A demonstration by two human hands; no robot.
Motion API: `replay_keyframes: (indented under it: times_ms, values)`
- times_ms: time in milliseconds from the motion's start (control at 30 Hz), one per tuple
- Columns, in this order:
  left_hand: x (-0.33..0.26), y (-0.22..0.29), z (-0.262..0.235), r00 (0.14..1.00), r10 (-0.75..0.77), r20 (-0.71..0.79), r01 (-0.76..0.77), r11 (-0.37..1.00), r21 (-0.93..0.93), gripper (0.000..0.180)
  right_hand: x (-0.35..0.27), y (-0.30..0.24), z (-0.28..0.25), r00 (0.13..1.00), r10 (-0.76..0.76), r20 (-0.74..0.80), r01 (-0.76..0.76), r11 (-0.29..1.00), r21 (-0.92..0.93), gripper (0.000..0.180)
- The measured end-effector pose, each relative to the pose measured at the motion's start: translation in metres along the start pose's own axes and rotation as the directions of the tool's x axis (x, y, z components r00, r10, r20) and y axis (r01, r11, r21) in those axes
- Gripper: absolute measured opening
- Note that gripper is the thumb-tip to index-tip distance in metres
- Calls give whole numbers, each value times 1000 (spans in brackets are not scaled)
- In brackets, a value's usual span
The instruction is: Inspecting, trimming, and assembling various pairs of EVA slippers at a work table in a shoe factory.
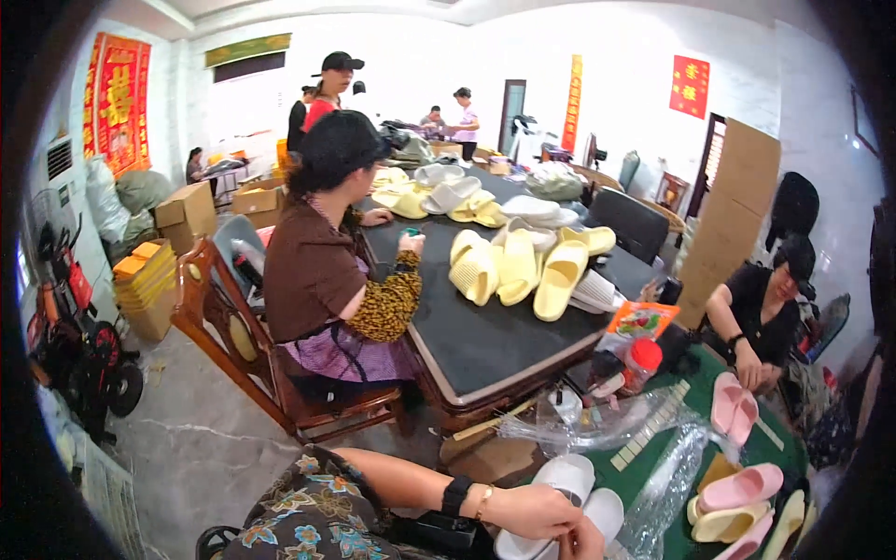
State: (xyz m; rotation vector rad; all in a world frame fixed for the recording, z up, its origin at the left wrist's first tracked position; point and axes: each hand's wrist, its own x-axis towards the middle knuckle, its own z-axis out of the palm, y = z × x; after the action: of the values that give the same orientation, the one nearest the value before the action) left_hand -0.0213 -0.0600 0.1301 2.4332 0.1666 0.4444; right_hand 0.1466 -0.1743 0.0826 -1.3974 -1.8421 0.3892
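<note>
At the lower edge, my left hand (534,511), with a black wristband and a bracelet at the wrist, is closed with its fingertips together. My right hand (586,539), cut off by the picture's edge, meets it fingertip to fingertip. Whatever the fingers pinch is too small or hidden to make out. White slippers (569,472) lie right beneath and behind the hands, and another white slipper (607,510) sits just to their right. Crumpled clear plastic (667,485) spreads to the right of these slippers.
Pink slippers (742,487) and cream slippers (733,523) lie on the green tabletop (686,373) at right. A strip of pale labels (653,425) and a red-lidded jar (642,359) are nearby. Pale yellow slippers (518,266) cover the dark table; co-workers sit at left and right.
</note>
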Motion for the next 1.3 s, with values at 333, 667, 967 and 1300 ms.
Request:
replay_keyframes:
  times_ms: [333,667,967,1300]
  values:
    - [21,-127,9,963,-41,-265,139,921,364,37,7,-12,-6,994,108,-25,-107,994,32,18]
    - [23,-216,10,924,-191,-331,367,686,628,32,-22,-41,-52,906,265,-329,-236,964,124,19]
    - [22,-125,10,912,62,-405,206,785,584,35,-31,-11,-61,883,257,-393,-351,917,-188,23]
    - [4,-6,42,946,156,-283,-169,985,-22,23,-20,0,-6,975,157,-155,-194,946,-261,19]
